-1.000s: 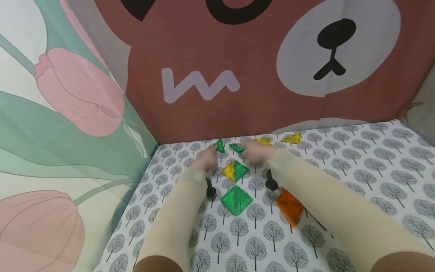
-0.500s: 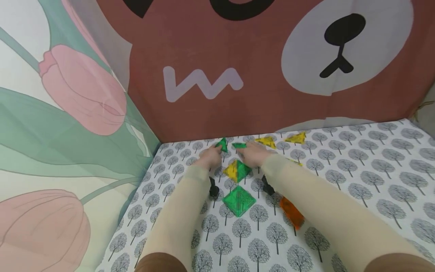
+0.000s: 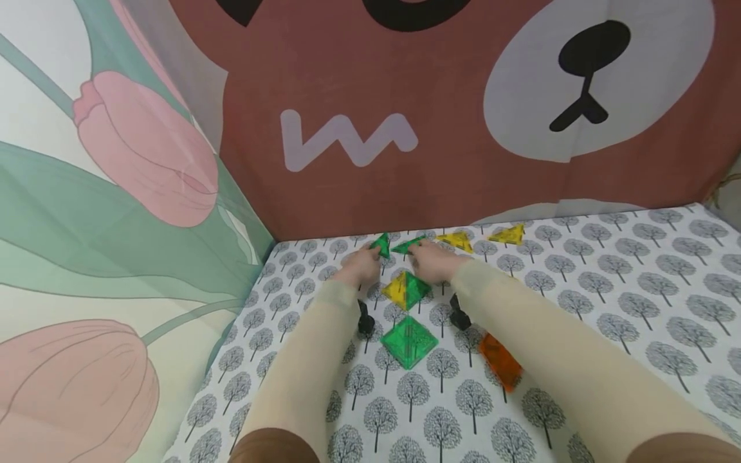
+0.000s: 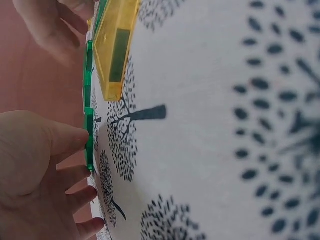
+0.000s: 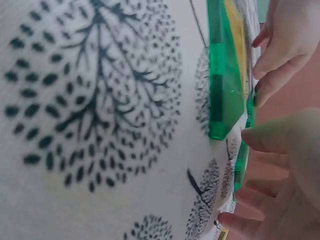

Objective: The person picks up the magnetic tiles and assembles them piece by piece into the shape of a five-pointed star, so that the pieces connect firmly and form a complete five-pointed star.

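Near the back of the table, my left hand (image 3: 360, 267) pinches a green triangular magnetic tile (image 3: 382, 244) between thumb and fingers; the thumb shows on its edge (image 4: 89, 140) in the left wrist view. Just right of it, my right hand (image 3: 433, 260) holds a second green triangular tile (image 3: 407, 245), thumb and index finger at its edge. Only a narrow gap separates the two tiles. Directly in front of the hands lies a diamond of one yellow tile (image 3: 396, 290) and one green tile (image 3: 415, 290), side by side.
Closer to me lies a green diamond (image 3: 409, 342). An orange tile (image 3: 501, 363) lies beside my right forearm, partly covered by the sleeve. Two yellow triangular tiles (image 3: 457, 241) sit right of my right hand, near the back wall (image 3: 347, 199). A tree-print cloth (image 3: 440, 418) covers the table.
The right hand has shifted and its green tile has turned, drawing nearer to the left one. The yellow triangle behind the right hand shows more fully. The head view has shifted slightly.
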Motion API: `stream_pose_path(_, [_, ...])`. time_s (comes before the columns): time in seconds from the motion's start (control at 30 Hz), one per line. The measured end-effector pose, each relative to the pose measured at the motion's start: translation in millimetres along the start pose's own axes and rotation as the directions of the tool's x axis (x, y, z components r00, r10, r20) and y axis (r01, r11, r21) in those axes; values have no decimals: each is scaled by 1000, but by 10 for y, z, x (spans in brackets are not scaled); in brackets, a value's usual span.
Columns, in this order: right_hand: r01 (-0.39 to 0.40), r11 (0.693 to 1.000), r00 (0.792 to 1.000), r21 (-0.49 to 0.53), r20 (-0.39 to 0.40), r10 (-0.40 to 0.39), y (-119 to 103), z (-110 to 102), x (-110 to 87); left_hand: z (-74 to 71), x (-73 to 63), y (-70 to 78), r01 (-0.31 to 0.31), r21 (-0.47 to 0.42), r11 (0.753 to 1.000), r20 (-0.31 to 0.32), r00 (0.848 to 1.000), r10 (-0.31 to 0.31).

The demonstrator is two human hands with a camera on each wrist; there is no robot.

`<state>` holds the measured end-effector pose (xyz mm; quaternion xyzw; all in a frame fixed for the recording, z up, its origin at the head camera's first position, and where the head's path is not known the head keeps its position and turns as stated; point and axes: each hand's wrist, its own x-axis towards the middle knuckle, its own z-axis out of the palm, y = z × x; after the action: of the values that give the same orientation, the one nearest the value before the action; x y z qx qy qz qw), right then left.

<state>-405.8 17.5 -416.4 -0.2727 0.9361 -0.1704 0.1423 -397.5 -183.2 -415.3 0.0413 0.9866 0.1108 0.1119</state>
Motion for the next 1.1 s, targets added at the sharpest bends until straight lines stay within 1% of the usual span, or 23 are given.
stream_pose_path(0.07, [-12,1000,1000,14,5,12,-5,6,-9,0,3,13,8,-15,1000,0,1000,-8])
stream_pose_path(0.2, [-35,999,999,-16,39,36,-33,25,-31,4,7,24,8,-51,999,-3,1000,-8])
stream_pose_path(0.27, [-27,999,999,-26,46,28,-40,29,-42,6,3,20,6,-76,997,-6,1000,-6])
stream_pose_path(0.33, [1,1000,999,-28,42,1,-39,27,-53,8,-7,15,3,-99,995,-6,1000,-4])
stream_pose_path(0.4, [40,999,999,-11,34,-40,-20,21,-64,9,-17,11,-3,-107,994,-9,1000,2])
stream_pose_path(0.47, [60,998,998,11,26,-60,10,24,-63,4,-32,16,-7,-115,993,-10,1000,6])
stream_pose_path(0.53, [54,997,998,46,25,-55,46,30,-47,-3,-33,24,-22,-106,994,-12,1000,21])
stream_pose_path(0.6, [34,998,999,58,34,-36,73,33,-24,-8,-22,31,-36,-100,994,-15,999,35])
stream_pose_path(0.7, [2,999,998,34,62,-4,75,31,23,-16,4,20,-49,-89,995,-16,999,48])
stream_pose_path(0.8, [5,1000,997,-9,77,-4,67,16,29,-20,17,20,-51,-97,994,-4,999,51])
stream_pose_path(0.83, [2,1000,997,-9,77,-2,67,13,27,-20,20,22,-53,-100,994,0,999,53])
stream_pose_path(0.97, [-13,999,998,-34,57,15,57,-6,-2,-13,27,32,-62,-110,992,6,998,63])
stream_pose_path(1.03, [-17,998,999,-61,33,19,42,-16,-19,-11,27,39,-71,-106,992,5,997,72])
stream_pose_path(1.1, [-4,994,1000,-107,16,6,24,-18,-30,-13,17,51,-81,-105,991,16,996,83])
